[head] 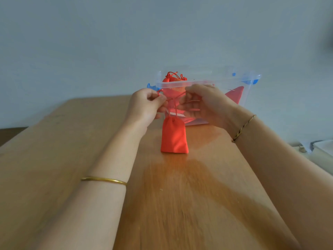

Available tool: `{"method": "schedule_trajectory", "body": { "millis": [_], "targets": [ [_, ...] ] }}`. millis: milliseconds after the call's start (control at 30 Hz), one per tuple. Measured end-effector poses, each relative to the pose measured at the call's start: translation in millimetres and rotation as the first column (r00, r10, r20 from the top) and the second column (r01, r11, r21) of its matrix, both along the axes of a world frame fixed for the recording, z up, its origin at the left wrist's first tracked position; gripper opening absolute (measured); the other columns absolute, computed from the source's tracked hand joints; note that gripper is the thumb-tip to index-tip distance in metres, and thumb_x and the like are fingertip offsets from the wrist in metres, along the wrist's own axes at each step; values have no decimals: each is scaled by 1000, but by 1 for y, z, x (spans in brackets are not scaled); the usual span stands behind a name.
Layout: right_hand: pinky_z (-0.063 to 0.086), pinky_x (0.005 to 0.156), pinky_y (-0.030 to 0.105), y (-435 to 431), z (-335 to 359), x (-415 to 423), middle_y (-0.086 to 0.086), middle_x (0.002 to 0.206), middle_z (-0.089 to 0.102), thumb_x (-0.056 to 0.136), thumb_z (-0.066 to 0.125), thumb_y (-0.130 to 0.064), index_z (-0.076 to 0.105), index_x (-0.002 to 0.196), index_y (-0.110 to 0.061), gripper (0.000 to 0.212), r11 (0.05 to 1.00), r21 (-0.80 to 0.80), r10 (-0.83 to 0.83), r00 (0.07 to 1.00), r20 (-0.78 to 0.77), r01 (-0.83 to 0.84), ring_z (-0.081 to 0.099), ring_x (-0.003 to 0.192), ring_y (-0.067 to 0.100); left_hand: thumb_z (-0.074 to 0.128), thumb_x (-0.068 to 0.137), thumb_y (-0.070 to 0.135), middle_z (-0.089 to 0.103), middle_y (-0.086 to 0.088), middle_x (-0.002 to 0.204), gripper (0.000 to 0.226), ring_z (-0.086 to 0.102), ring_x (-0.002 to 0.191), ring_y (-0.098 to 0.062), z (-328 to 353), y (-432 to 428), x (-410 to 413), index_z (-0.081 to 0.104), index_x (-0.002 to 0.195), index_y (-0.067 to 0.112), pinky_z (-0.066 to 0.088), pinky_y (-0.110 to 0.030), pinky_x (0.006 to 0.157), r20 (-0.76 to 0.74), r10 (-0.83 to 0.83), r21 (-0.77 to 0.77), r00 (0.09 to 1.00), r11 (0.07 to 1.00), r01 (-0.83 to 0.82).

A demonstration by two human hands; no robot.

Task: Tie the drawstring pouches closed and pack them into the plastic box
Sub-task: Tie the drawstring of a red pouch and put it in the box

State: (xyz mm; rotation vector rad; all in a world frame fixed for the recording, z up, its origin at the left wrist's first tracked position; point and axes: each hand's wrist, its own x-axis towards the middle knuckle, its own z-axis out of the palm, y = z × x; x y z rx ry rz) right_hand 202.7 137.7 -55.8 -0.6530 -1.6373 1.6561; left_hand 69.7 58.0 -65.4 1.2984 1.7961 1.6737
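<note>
On the bench [72,141] my left grip [146,103] and right grip [203,103] pinch the drawstring [176,96]; uneven pulling may topple the red pouch [174,138].

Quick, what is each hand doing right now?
Left hand: closed, pinching the pouch cord.
Right hand: closed, pinching the same cord.

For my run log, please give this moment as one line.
step: tying | left grip: pinches drawstring | right grip: pinches drawstring | pouch: upright on table | plastic box: red pouches inside
</note>
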Motion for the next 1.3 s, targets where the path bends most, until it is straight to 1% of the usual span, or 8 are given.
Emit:
{"method": "schedule_trajectory", "body": {
  "millis": [233, 400, 567, 700, 867, 1033, 1167, 1300],
  "targets": [
    [46, 50, 21, -1, -3, -2, 2, 65, 66, 94, 40, -20, 38, 63, -16, 31, 984, -124, 102, 970, -223, -132, 60, 53, 14, 35, 93, 18, 57, -5, 70, 26, 51, 62, -21, -7, 5, -8, 46, 70, 21, 39, -30, 61, -276, 60, -176, 959, 978, -111],
    [34, 44, 22, 11, -14, 6, 1, 51, 48, 93, 47, -18, 44, 64, -15, 29, 991, 80, -116, 990, 83, 109, 39, 42, 15, 29, 93, 14, 61, -1, 71, 19, 57, 59, -12, -5, 2, -15, 48, 90, 13, 37, -24, 52, 55, 139, -162, 989, 978, -129],
    [33, 44, 24, 9, -23, 4, 1, 50, 49, 93, 50, -17, 47, 63, -14, 30, 985, 151, -116, 961, 252, 80, 41, 42, 14, 35, 91, 11, 70, -2, 67, 29, 68, 64, -15, 5, -2, -3, 38, 63, 17, 44, -20, 50, 495, -166, 107, 853, 986, 130],
    [40, 43, 19, 8, -9, 8, 1, 51, 55, 94, 49, -21, 49, 66, -14, 28, 997, 17, -80, 991, 109, 78, 45, 42, 11, 43, 95, 23, 63, 6, 53, 30, 63, 53, -9, 4, -3, -4, 47, 66, 18, 43, -16, 45, 329, -160, -25, 931, 984, 178],
    [43, 41, 19, -5, 10, 6, 5, 71, 60, 94, 48, -18, 51, 68, -13, 26, 999, 37, -3, 998, -70, 5, 52, 42, 9, 61, 87, 15, 58, -7, 73, 9, 54, 51, -4, 4, -4, -6, 61, 81, 8, 48, -14, 49, 191, -277, -123, 942, 945, 303],
    [42, 43, 18, -13, 14, 0, 0, 69, 52, 93, 51, -23, 56, 71, -13, 25, 991, 135, 25, 998, -55, -17, 51, 46, 8, 66, 83, 10, 57, -5, 65, 14, 52, 49, -5, 9, -6, 3, 61, 69, 9, 47, -15, 49, 13, -302, -181, 953, 937, 300],
    [42, 46, 20, -10, 11, 1, 2, 65, 62, 96, 41, -37, 62, 90, -9, 36, 998, 40, -46, 996, 72, 44, 52, 46, 12, 59, 88, 10, 56, -5, 63, 16, 52, 45, -5, 9, -6, 7, 60, 72, 7, 46, -16, 46, 84, -292, -152, 953, 941, 302],
    [41, 41, 20, -15, 8, 0, 7, 68, 62, 91, 44, -10, 56, 90, -5, 13, 993, 119, -48, 980, 195, 25, 50, 40, 14, 53, 91, 10, 54, -4, 62, 20, 50, 45, -7, 9, -6, 8, 58, 72, 8, 45, -17, 44, 178, -282, -133, 943, 942, 307]
  ]
}}
